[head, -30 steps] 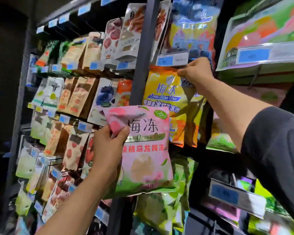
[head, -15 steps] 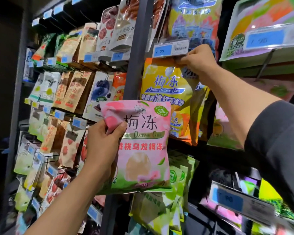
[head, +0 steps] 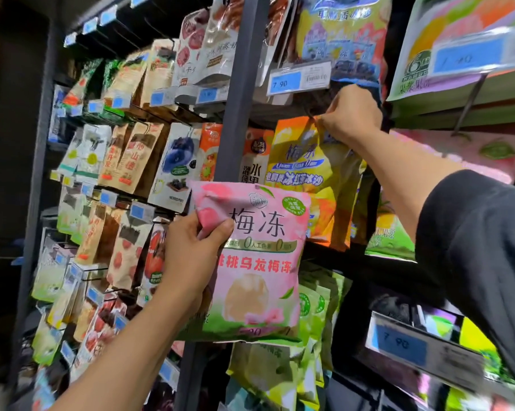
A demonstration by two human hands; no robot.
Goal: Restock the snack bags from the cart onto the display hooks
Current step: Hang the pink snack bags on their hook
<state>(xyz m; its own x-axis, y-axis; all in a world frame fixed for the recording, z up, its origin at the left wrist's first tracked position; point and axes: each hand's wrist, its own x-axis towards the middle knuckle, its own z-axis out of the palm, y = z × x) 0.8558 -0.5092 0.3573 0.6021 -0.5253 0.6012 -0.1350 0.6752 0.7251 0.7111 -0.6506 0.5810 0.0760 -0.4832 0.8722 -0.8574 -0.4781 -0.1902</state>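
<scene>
Head view first, and it is the only one I have: my left hand (head: 191, 256) grips the pink snack bag (head: 259, 262) by its upper left corner, thumb across the front and fingers curled behind, holding it upright in front of the dark upright post (head: 235, 123) of the rack, below the row I am working on. My right hand (head: 351, 117) is raised to the top edge of the yellow-orange bag (head: 300, 164) already hanging there, fingers pinching at or just beside its hang hole where the thin display hook (head: 309, 114) shows; whether it pinches the bag or the wire itself I cannot tell, as the spot is blurred. A price tag (head: 299, 78) sits just above that hand. No cart is visible. I judge the step to be clearing or steadying the hook so the pink bag can go on. To do it well I would keep the right hand pinning the hanging bags back, bring the pink bag up with its top edge level, and find its hang hole before pushing. The left-hand grip on one corner lets the bag twist, so a hold nearer the top centre would help. Crowded neighbours could snag.
</scene>
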